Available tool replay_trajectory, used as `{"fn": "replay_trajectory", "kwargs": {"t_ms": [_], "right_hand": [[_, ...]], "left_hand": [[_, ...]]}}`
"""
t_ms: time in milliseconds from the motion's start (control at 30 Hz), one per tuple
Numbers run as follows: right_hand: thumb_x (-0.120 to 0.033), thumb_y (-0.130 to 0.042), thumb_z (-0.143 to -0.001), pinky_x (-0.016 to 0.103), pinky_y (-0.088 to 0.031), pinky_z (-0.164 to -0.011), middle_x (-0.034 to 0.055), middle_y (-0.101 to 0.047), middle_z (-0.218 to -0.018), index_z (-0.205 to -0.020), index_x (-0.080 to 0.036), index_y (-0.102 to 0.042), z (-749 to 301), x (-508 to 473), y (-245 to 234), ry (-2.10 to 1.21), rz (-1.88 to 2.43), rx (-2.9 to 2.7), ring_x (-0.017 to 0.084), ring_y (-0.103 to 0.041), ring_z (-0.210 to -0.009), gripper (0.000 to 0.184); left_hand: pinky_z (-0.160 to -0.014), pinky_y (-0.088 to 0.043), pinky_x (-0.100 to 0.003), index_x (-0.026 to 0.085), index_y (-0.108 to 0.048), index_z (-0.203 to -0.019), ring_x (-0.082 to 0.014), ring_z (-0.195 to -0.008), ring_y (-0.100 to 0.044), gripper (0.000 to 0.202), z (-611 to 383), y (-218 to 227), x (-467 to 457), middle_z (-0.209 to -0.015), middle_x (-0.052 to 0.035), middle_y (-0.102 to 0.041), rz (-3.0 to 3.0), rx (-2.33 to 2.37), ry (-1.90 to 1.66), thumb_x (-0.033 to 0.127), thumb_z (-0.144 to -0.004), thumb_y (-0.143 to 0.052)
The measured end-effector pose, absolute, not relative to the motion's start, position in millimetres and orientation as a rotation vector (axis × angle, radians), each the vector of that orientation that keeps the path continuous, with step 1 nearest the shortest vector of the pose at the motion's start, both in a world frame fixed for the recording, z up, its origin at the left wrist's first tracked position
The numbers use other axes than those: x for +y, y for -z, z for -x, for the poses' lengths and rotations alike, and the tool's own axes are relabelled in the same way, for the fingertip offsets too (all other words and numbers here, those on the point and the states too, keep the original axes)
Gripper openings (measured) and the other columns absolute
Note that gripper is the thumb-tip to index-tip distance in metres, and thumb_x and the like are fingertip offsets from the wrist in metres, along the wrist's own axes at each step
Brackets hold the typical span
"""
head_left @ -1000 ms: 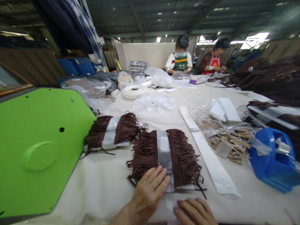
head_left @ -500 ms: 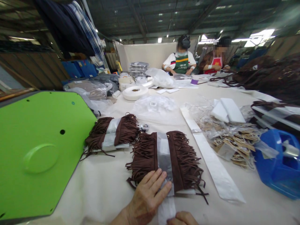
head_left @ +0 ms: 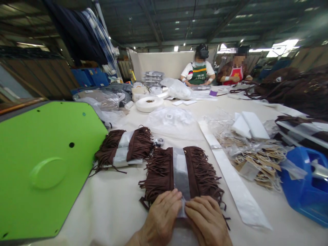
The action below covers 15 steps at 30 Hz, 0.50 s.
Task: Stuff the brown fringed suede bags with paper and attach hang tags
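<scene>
Before me lies a brown fringed suede-like piece with a clear plastic strip running down its middle. At the strip's near end, my left hand is closed on the plastic, fingers together; its thumb is hard to see. My right hand sits close on the other side, its bent fingers closed on the same strip end and covering the piece's near right corner. The fingertips are a small gap apart. A second brown fringed bundle, also banded with plastic, rests farther back to the left.
A green board fills the left side. To the right are a long white strip, bagged tan tags with cords and a blue tape dispenser. A white roll lies farther back. Two people work across the table.
My right hand has come up from the bottom edge onto the strip beside my left. The loose strip end has been folded up over the piece's near edge. The view has shifted slightly.
</scene>
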State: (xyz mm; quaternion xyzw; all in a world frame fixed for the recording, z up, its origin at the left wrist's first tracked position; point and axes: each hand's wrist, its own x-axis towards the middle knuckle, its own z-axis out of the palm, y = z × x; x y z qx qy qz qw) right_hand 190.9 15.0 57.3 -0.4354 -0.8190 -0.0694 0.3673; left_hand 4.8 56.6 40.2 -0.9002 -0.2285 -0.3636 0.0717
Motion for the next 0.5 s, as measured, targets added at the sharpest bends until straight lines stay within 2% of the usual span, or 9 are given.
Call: {"fn": "replay_trajectory", "kwargs": {"t_ms": [67,133,233,300,367,500], "right_hand": [[-0.011,-0.052,-0.084,0.028,-0.042,-0.076,0.0014,-0.07,-0.083,-0.087,-0.021,-0.061,-190.3,19.9,-67.9,-0.03,1.111,-2.116,0.014,-0.062,-0.079,0.014],[-0.014,-0.051,-0.085,0.025,-0.044,-0.07,0.0002,-0.067,-0.077,-0.081,-0.022,-0.059,-192.7,27.1,-84.8,-0.202,1.123,-2.054,0.013,-0.061,-0.074,0.012],[-0.02,-0.05,-0.087,0.021,-0.046,-0.061,-0.0004,-0.066,-0.073,-0.08,-0.023,-0.06,-200.1,48.2,-122.1,-0.284,1.184,-1.859,0.013,-0.061,-0.067,0.012],[-0.023,-0.05,-0.086,0.02,-0.046,-0.056,-0.0009,-0.066,-0.071,-0.08,-0.023,-0.06,-205.0,70.8,-150.2,-0.252,1.197,-1.764,0.012,-0.06,-0.062,0.011],[-0.025,-0.052,-0.085,0.02,-0.044,-0.053,-0.0021,-0.064,-0.067,-0.077,-0.022,-0.059,-208.2,99.9,-176.0,-0.212,1.18,-1.724,0.011,-0.058,-0.058,0.011],[-0.025,-0.054,-0.081,0.022,-0.044,-0.061,-0.0023,-0.064,-0.065,-0.072,-0.02,-0.057,-209.2,174.6,-211.0,-0.24,1.09,-1.642,0.011,-0.058,-0.063,0.011]], "left_hand": [[-0.094,-0.049,-0.033,0.006,-0.052,-0.107,-0.0209,-0.122,-0.047,0.025,-5.0,-38.7,55.4,-0.111,-0.0177,-0.063,2.679,-0.773,1.199,0.009,-0.087,-0.037],[-0.095,-0.049,-0.034,0.003,-0.048,-0.111,-0.0225,-0.125,-0.044,0.029,-5.3,-37.3,54.6,-0.115,-0.0209,-0.06,2.625,-0.845,1.255,0.009,-0.084,-0.041],[-0.095,-0.048,-0.033,-0.001,-0.046,-0.117,-0.0226,-0.126,-0.042,0.035,-6.5,-37.1,55.5,-0.118,-0.0222,-0.057,2.582,-0.888,1.21,0.01,-0.084,-0.04],[-0.091,-0.048,-0.031,0.002,-0.049,-0.119,-0.0214,-0.122,-0.046,0.035,-8.1,-37.8,58.1,-0.12,-0.0176,-0.058,2.58,-0.808,1.092,0.01,-0.087,-0.037],[-0.086,-0.048,-0.029,0.01,-0.056,-0.116,-0.0198,-0.114,-0.052,0.033,-10.5,-36.6,62.2,-0.122,-0.0096,-0.059,2.534,-0.694,0.988,0.011,-0.09,-0.035],[-0.077,-0.048,-0.025,0.024,-0.064,-0.106,-0.015,-0.101,-0.06,0.025,-15.8,-19.7,69.7,-0.127,0.0004,-0.057,2.377,-0.634,0.97,0.019,-0.092,-0.044]]}}
